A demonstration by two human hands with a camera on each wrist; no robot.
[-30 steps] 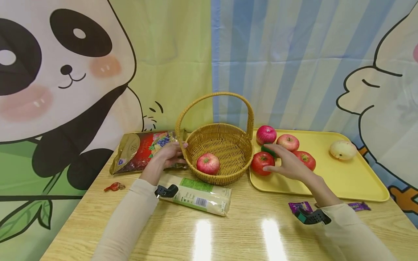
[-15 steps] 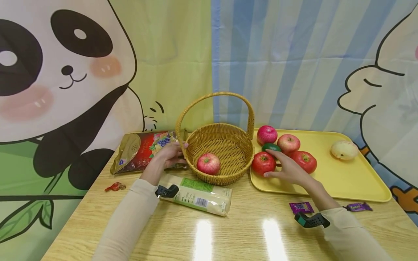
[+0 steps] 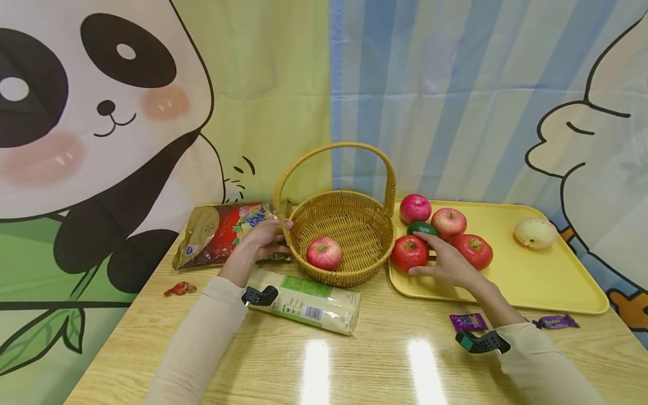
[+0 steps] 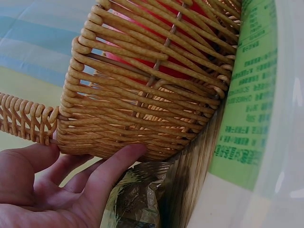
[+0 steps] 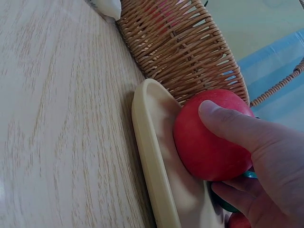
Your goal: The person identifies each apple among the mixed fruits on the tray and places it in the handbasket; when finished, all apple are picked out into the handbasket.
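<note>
My right hand (image 3: pixel 448 263) grips a red tomato (image 3: pixel 407 256) at the near left corner of the yellow tray (image 3: pixel 547 281). In the right wrist view its thumb (image 5: pixel 232 121) lies on the tomato's side, with the other fingers behind it. A dark green oval fruit (image 3: pixel 422 228) sits just beyond, by the fingertips. My left hand (image 3: pixel 264 236) holds the left side of the wicker basket (image 3: pixel 361 275) where the handle meets the rim; in the left wrist view, fingers touch the weave. One red apple (image 3: pixel 324 254) lies in the basket.
Also on the tray are a pinkish-purple round fruit (image 3: pixel 415 208), an apple (image 3: pixel 449 223), another tomato (image 3: pixel 476 252) and a pale yellow fruit (image 3: pixel 535 233). A red-gold bag (image 3: pixel 217 236) and cream-green packet (image 3: pixel 314 306) flank the basket. Small wrapped candies (image 3: pixel 468 322) lie in front.
My right hand has drawn slightly back and down from the green fruit, now more visible, and settled around the tomato. The left hand stays at the basket.
</note>
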